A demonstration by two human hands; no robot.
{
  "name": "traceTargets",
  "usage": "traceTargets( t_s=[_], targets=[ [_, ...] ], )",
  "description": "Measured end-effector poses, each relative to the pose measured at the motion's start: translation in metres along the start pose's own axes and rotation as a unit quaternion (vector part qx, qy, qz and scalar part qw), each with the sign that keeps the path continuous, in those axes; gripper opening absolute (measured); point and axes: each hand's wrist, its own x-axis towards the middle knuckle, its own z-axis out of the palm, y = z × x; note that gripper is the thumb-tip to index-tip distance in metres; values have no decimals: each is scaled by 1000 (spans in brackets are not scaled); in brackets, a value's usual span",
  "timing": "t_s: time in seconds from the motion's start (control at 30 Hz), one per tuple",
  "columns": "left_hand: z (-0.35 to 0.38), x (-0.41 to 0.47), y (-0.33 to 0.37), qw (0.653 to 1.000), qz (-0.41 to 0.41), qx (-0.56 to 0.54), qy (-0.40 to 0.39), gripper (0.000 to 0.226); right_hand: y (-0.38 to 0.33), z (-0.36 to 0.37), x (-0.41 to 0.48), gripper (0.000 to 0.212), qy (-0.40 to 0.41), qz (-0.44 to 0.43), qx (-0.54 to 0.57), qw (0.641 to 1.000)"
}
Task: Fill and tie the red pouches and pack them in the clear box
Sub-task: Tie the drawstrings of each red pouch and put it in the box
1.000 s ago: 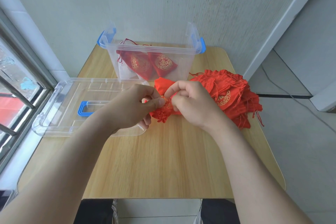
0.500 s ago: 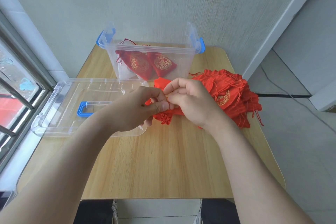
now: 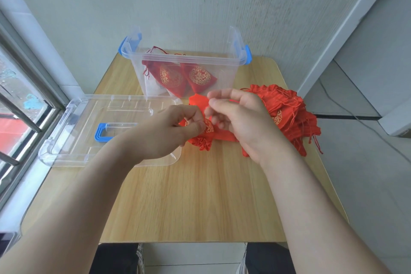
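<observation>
Two pouches already in the clear box. Left hand pinches the third pouch, right hand pinches its drawstring; a whole pile waits.

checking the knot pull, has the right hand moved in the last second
Yes: the right hand has lifted its fingers slightly toward the clear box.

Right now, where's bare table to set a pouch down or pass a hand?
Free: near half of the table, front edge up to lid and pouch pile; a strip right of the clear box, behind that pile. Crowded: lid left, pile right, left hand and right hand pinching a pouch between them.
</observation>
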Motion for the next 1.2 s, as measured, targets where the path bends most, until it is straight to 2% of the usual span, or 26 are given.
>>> traceTargets(
  t_s=[0.07,0.1,0.33,0.4,0.67,0.97,1.2],
  targets=[
    [-1,0,-1,1000,3,-12,7,26,0,-3,1,19,25,6,49,998],
    [-1,0,-2,1000,3,-17,9,26,1,-5,1,20,37,2,39,999],
    [-2,0,0,999,11,-28,28,22,8,0,-2,14,28,-36,-176,983],
    [-3,0,-1,999,15,-22,34,22,7,-1,-2,13,34,-35,-178,983],
    [-4,-1,-1,999,7,-37,32,23,3,-3,-5,17,-29,-54,-180,982],
    [-3,0,-3,997,-28,-47,56,25,7,-2,-2,20,-2,-92,-229,969],
    [-3,1,-1,996,-26,-56,66,27,7,-1,-2,22,-18,-109,-259,959]
  ],
)
